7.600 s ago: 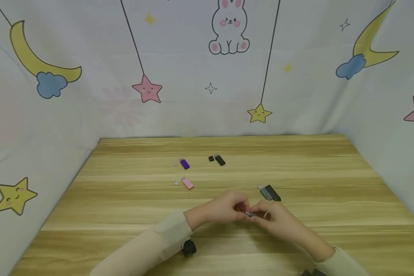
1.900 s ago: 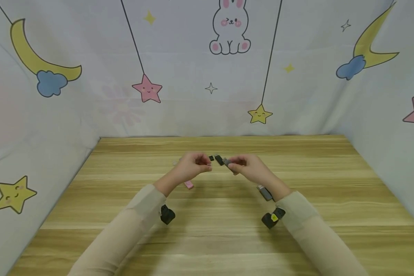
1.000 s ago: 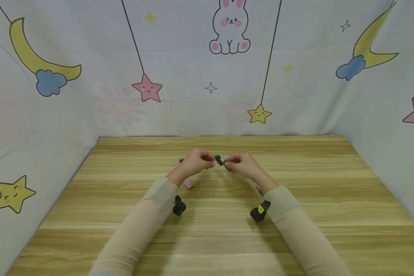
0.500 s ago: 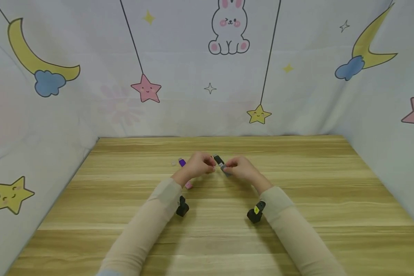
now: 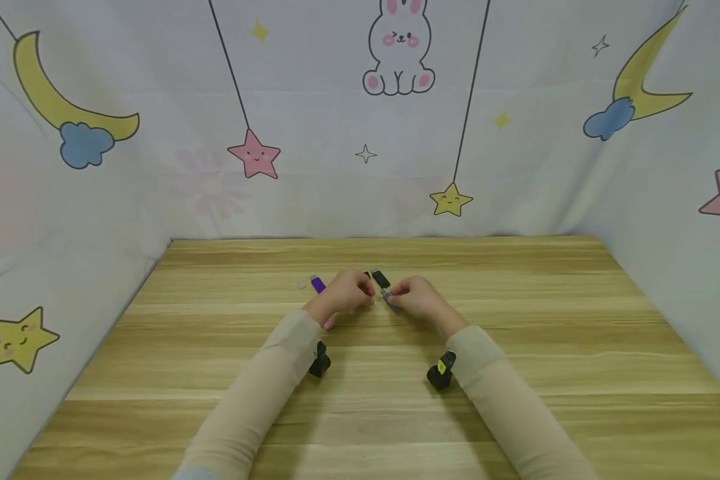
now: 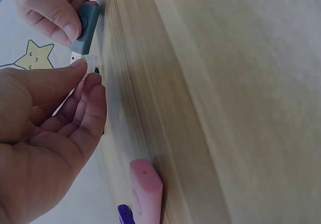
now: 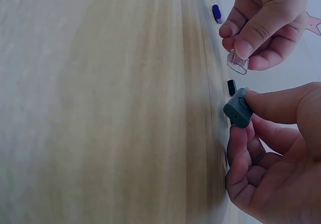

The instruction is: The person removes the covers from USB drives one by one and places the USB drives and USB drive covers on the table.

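Note:
My left hand [image 5: 351,291] pinches a small clear cap [image 7: 237,62] between thumb and fingers. Across from it, my right hand [image 5: 419,298] holds a grey-green USB stick [image 6: 85,29] by its body, with the metal plug toward the cap. A small gap separates cap and plug in the right wrist view. Just beyond the hands lies a black USB stick [image 5: 381,278], its black cap [image 5: 367,275] partly covered by the left hand. The purple USB stick [image 5: 318,283] and the mostly hidden pink USB stick [image 6: 146,189] lie by the left hand and wrist.
A loose clear cap [image 5: 302,285] lies left of the purple stick on the wooden table [image 5: 516,287]. A patterned cloth [image 5: 312,200] closes off the back and sides. Wrist cameras hang below both sleeves.
From the table's front middle, where they met, both hands have moved back and apart, carrying the grey stick and cap. Lately they sank slightly. The right forearm now hides the other grey stick.

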`<state>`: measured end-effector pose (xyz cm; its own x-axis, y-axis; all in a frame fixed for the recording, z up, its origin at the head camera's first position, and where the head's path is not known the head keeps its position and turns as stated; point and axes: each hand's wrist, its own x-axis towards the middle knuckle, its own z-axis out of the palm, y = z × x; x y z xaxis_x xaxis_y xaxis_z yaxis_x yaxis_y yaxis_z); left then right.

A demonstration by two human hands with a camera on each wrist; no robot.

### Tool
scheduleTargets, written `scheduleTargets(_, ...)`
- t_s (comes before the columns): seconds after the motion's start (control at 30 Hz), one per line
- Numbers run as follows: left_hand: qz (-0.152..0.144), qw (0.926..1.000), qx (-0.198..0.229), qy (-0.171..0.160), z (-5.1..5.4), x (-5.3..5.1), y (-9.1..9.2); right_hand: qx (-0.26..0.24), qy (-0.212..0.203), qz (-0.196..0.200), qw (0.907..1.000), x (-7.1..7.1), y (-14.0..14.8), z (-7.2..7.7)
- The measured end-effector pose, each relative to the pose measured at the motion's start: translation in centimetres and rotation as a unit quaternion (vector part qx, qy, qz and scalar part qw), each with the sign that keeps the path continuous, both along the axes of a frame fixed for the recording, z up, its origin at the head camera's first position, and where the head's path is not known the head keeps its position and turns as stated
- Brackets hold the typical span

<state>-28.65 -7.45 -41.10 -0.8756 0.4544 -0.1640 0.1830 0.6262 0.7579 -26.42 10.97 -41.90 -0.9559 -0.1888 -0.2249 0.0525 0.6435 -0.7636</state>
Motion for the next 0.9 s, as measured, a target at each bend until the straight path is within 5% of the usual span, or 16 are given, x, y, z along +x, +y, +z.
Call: scheduleTargets(0.9, 0.002, 0.9990, -0.037, -0.024, -0.44, -0.26, 0.41, 0.048, 0.019, 0.010, 0.9986, -0.62, -0.31, -0.81)
